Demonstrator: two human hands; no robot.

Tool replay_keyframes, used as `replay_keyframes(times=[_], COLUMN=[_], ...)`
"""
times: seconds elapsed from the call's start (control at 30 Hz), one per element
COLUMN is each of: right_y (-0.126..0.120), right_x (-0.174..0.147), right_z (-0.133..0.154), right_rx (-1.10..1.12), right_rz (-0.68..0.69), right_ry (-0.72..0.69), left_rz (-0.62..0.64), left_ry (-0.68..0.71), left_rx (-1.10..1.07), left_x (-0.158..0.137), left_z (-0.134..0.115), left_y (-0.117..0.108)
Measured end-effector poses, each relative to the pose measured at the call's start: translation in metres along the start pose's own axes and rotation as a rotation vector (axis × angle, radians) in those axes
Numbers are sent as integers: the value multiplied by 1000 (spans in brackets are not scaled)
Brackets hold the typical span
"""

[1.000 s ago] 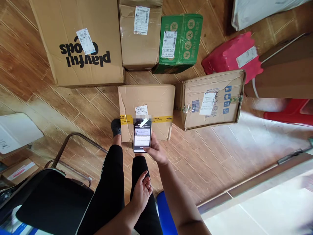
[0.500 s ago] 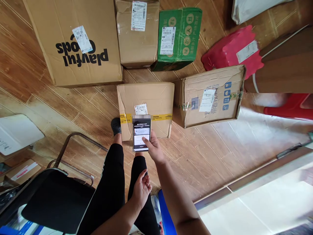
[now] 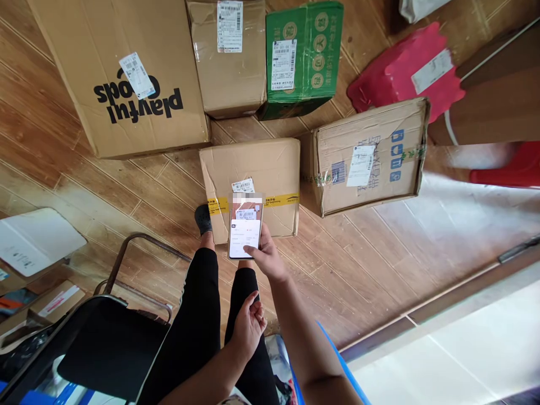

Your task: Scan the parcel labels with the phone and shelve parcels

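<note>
My right hand (image 3: 270, 256) grips a smartphone (image 3: 244, 233) upright above a taped cardboard box, its thumb on the lower part of the lit screen. On the screen are a small picture of a label and a white panel with text too small to read. The cardboard box (image 3: 270, 166) lies on the floor with yellow tape (image 3: 280, 201) across it and a white shipping label (image 3: 243, 185) partly behind the phone. Lower down, my left hand (image 3: 250, 323) is empty in front of my leg, fingers loosely curled and thumb held apart.
Behind stand a large brown box (image 3: 169, 50), a smaller brown box (image 3: 230, 81) and a green box (image 3: 310, 95). Right are a worn carton (image 3: 333, 135), a pink package (image 3: 392, 73) and a red plastic object (image 3: 506, 166). A black chair (image 3: 113, 349) stands lower left.
The phone's screen went from a mostly dark page to a label picture above a white panel. The thumb has shifted slightly down and left. My view has moved a little; the boxes keep their places.
</note>
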State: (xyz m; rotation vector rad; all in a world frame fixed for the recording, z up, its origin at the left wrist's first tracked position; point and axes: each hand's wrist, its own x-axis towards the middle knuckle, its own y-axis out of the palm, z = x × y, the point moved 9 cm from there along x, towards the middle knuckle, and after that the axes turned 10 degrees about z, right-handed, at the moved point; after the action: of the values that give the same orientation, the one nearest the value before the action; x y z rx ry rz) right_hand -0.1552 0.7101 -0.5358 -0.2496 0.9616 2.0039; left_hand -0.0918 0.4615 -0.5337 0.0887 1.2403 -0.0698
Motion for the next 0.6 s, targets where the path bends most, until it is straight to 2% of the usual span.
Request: replay_keyframes(times=[0.33,0.6], right_y=[14,19], right_x=[-4,-3], right_z=[9,7], right_rx=[71,50], right_rz=[89,92], right_ry=[-22,10], left_rz=[2,0], left_ry=[13,18], left_rx=[8,4], left_x=[1,-2], left_z=[-8,-11], left_y=[-2,0])
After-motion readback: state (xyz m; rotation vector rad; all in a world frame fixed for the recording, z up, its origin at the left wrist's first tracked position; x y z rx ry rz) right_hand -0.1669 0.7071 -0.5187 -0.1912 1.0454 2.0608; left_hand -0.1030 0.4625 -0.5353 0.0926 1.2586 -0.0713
